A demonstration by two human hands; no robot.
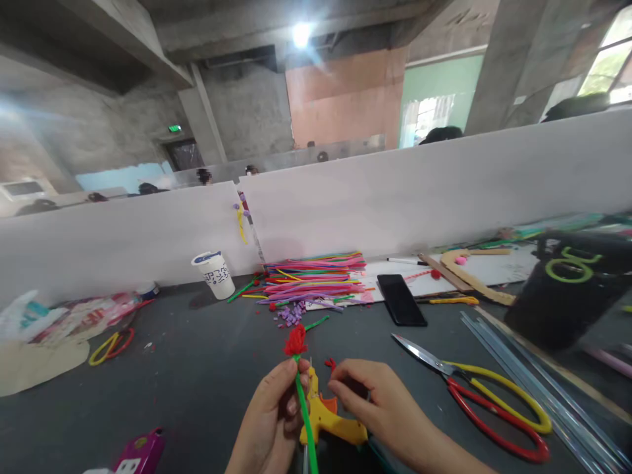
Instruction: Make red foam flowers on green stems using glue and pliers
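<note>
My left hand (269, 415) pinches a green pipe-cleaner stem (305, 411) topped with a small red flower (295, 341), held upright over the dark table. My right hand (382, 408) rests beside it, fingers curled over a yellow and orange glue gun (326, 416) lying on the table; whether it grips the gun is unclear. A small red scrap (330, 362) lies just beyond the fingertips.
A pile of coloured pipe cleaners (313, 276) lies ahead, with purple bits (291, 315) in front. A black phone (401, 299), red and yellow scissors (474, 388), a paper cup (214, 274), a black container (573, 289), and a white partition (395, 197) surround the area.
</note>
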